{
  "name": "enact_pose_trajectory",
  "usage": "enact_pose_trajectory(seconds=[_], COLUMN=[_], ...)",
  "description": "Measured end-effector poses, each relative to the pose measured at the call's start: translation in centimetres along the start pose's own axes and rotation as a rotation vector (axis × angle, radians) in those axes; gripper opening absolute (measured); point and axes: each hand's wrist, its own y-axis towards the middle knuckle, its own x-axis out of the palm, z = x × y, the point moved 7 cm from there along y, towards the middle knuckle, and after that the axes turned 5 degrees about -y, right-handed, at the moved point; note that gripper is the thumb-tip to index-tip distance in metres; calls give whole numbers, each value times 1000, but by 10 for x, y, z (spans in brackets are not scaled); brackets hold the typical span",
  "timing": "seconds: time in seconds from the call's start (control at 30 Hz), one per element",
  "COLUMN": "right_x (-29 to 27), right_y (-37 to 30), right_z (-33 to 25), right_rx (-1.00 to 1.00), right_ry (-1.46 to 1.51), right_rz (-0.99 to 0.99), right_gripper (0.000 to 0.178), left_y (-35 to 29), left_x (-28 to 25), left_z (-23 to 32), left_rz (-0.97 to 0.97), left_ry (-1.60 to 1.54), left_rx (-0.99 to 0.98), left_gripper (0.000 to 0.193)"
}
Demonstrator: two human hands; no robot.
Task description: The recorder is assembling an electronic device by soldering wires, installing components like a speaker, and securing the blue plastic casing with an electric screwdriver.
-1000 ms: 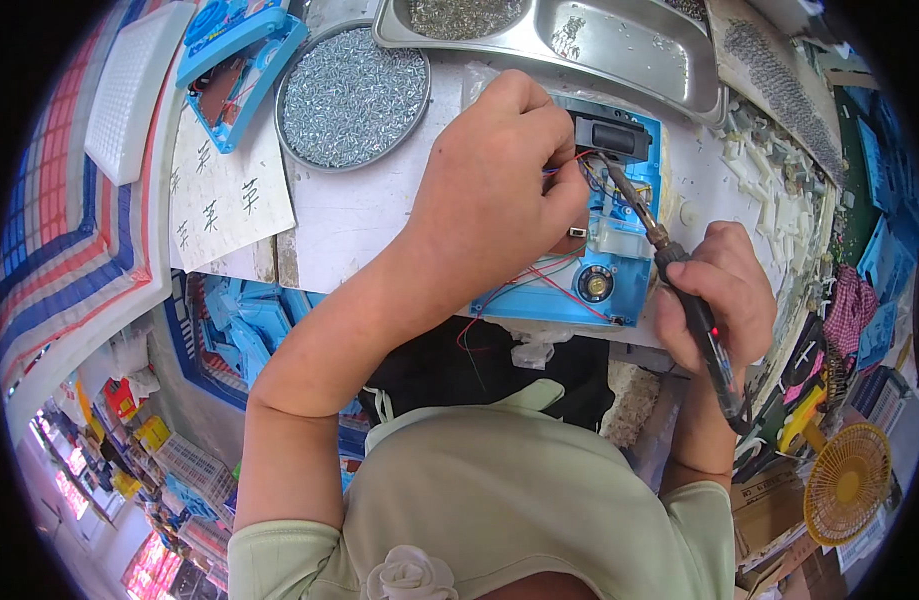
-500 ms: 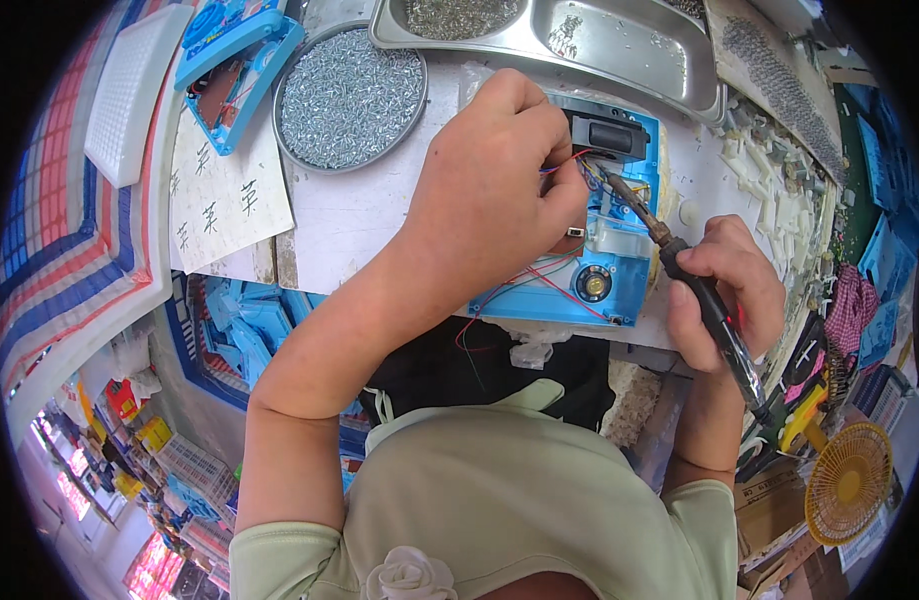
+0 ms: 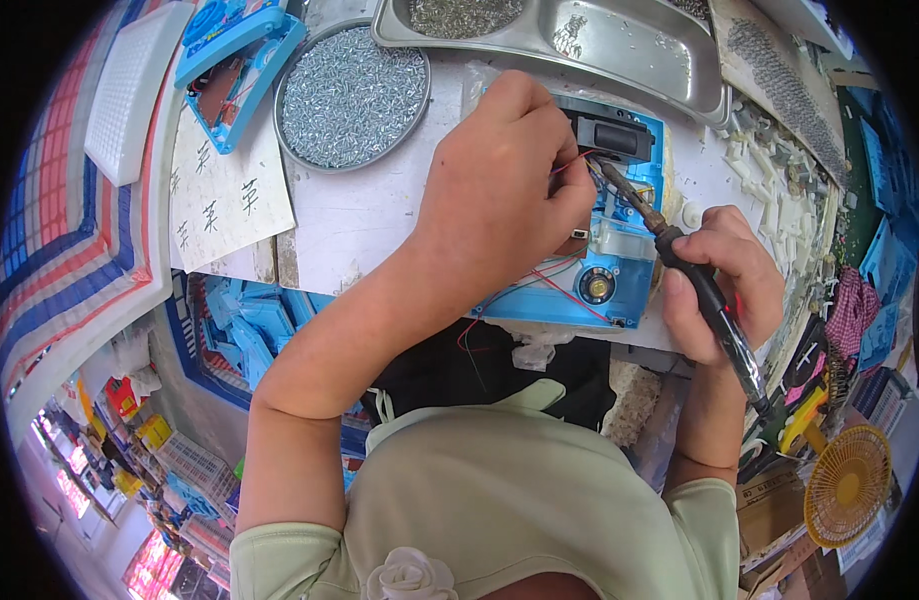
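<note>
A blue plastic casing [image 3: 619, 275] lies open on the table in front of me, with a small round speaker [image 3: 596, 286] and a black motor-like block [image 3: 616, 138] in it. My left hand [image 3: 509, 185] is over its left part, thumb and finger pinched on a thin red wire [image 3: 571, 163] beside the black block. In my right hand [image 3: 727, 285] is a soldering iron [image 3: 714, 305], gripped by its dark handle. Its tip points up and left, close to the pinched wire; whether they touch I cannot tell. More loose wires [image 3: 509, 285] trail over the casing's near edge.
A round dish of small metal screws [image 3: 354, 95] stands at the back left, beside another blue casing [image 3: 241, 85]. A steel tray [image 3: 629, 50] lies behind the work. White plastic parts [image 3: 769, 185] are heaped to the right. A yellow fan [image 3: 847, 483] stands at the lower right.
My left hand has shifted slightly to the right. The casing has moved a touch to the right, and the iron's tip has come slightly left and up toward the wires.
</note>
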Motion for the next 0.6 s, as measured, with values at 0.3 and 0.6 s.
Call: enact_pose_trajectory(seconds=[0.3,0.6], right_x=[-2,-19], right_y=[-3,-18], right_z=[3,-6], right_rx=[54,40], right_ry=[3,29], right_rz=[-9,27], right_gripper=[24,26], left_y=[-2,-1], left_x=[2,2], left_z=[1,3], left_rz=[22,37], left_ry=[21,48], left_rx=[8,24], left_gripper=[11,11])
